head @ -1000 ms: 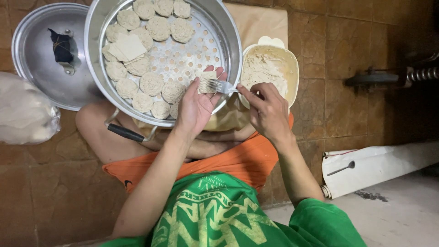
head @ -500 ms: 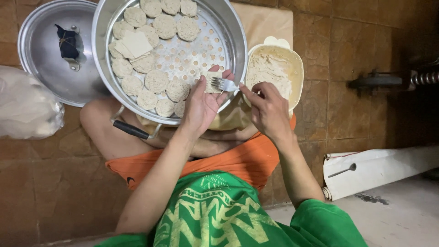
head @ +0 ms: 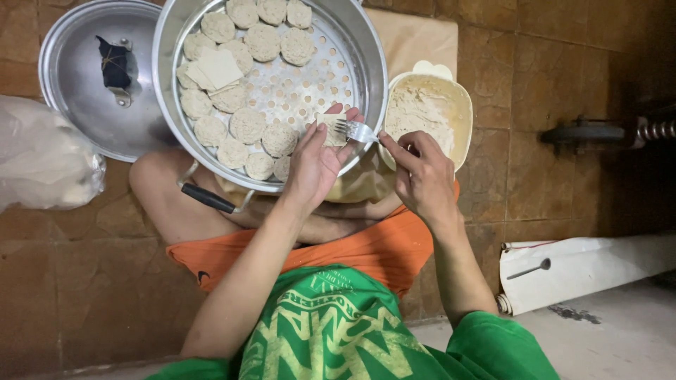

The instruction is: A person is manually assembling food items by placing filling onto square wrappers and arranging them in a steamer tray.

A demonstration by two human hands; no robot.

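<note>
My left hand [head: 317, 158] cups a pale dumpling wrapper [head: 329, 131] over the near rim of a large metal steamer tray [head: 169, 123]. My right hand [head: 421, 174] holds a metal fork [head: 355, 129] whose tines rest on the wrapper. The perforated tray holds several round filled dumplings [head: 246, 125] and a small stack of square wrappers [head: 217, 68]. A cream bowl of pale filling [head: 421, 109] stands right of the tray, just beyond my right hand.
A metal lid [head: 84, 91] lies upside down to the left, and a clear plastic bag [head: 39, 165] sits at the far left. A black handle [head: 208, 198] lies on my leg. A white roll with a spoon [head: 529, 269] rests on the floor at the right.
The view shifted slightly. Both hands stay together at the tray's near rim, with the fork still working on the wrapper in my left palm.
</note>
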